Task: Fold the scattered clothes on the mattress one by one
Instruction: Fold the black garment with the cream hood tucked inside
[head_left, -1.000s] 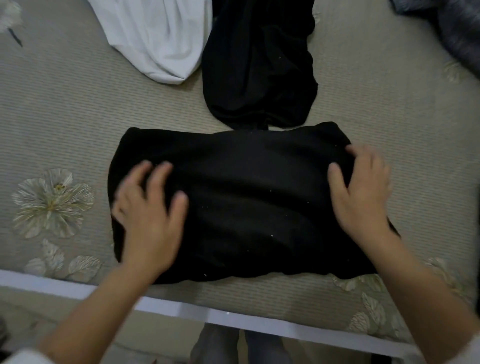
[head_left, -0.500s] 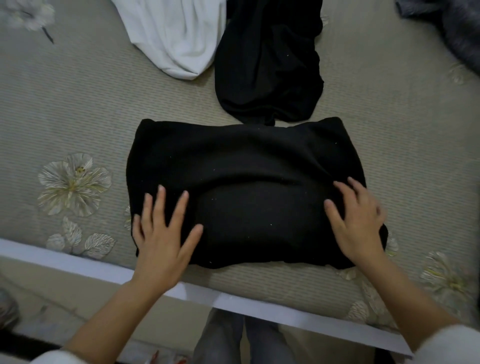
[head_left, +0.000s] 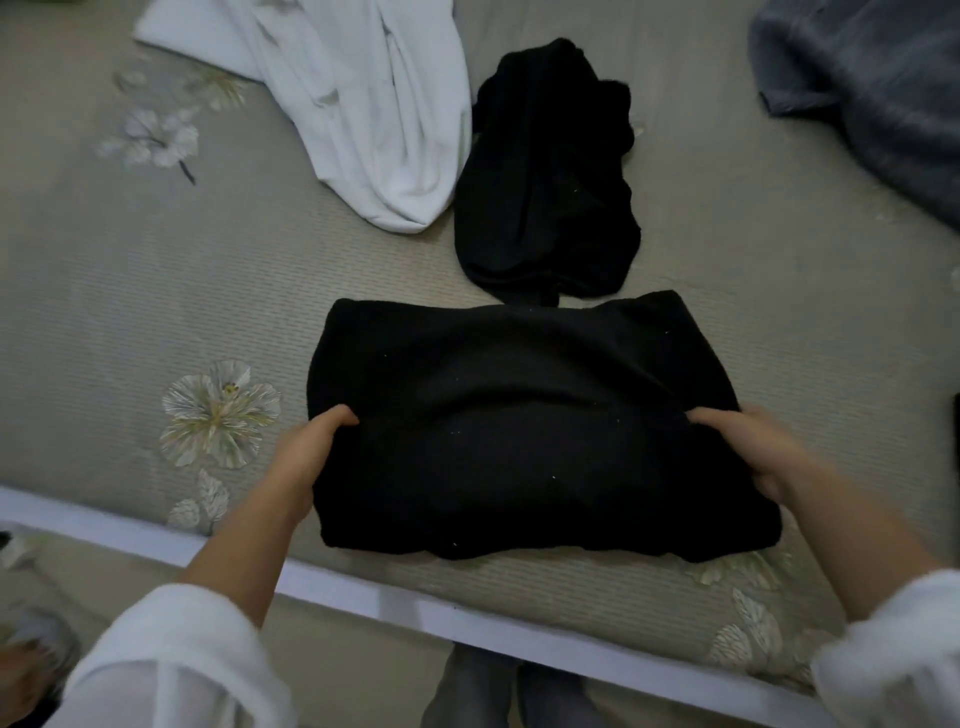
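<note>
On the floral mattress, left hand and right hand each clamp their grip on the folded black garment by its sides, mid-frame.

Two bare hands are seen, the left hand and the right hand, and the forearms behind them are left uncovered. A white sleeve is worn on each arm. The left sleeve and the right sleeve are made of a soft, fleecy-looking fabric and are bunched into thick, loose folds above the forearms. Grey trousers are worn; only part of the two legs is shown, divided by a darker gap.
</note>
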